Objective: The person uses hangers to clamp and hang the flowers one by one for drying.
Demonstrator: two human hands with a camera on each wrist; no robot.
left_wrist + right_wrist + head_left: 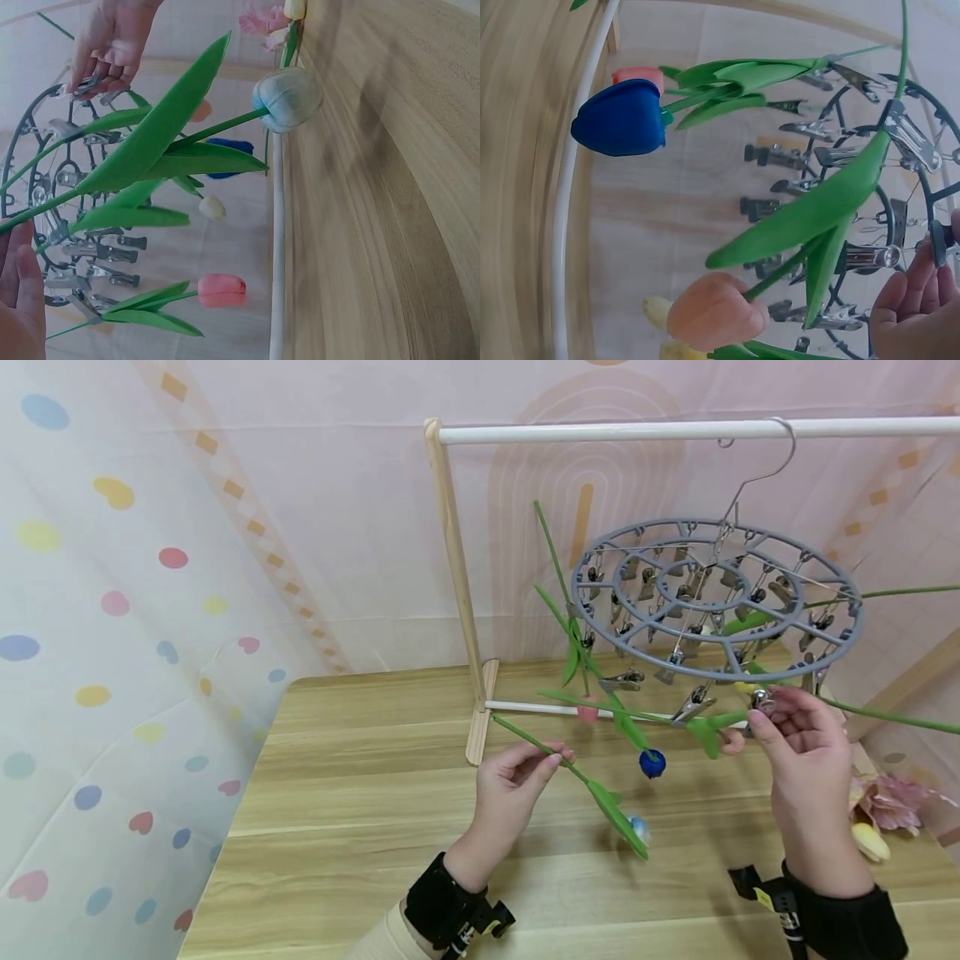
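Note:
My left hand (557, 757) pinches the green stem of a pale blue artificial tulip (640, 829), whose head (287, 97) hangs low over the table. My right hand (759, 714) pinches a metal clip (759, 698) on the near rim of the grey round clip hanger (712, 531). The hanger hangs by its wire hook from a white rod (600, 432). Clipped tulips dangle from it head down: a dark blue one (652, 763), a pink one (588, 711) and a peach one (716, 311). Right-hand fingers (919, 307) show beside the clips.
The rod sits on a wooden rack post (453, 568) standing on the wooden table (360, 827). Loose pink flowers (892, 802) and a yellow tulip (870, 842) lie at the table's right edge. A patterned curtain (112, 652) hangs at the left.

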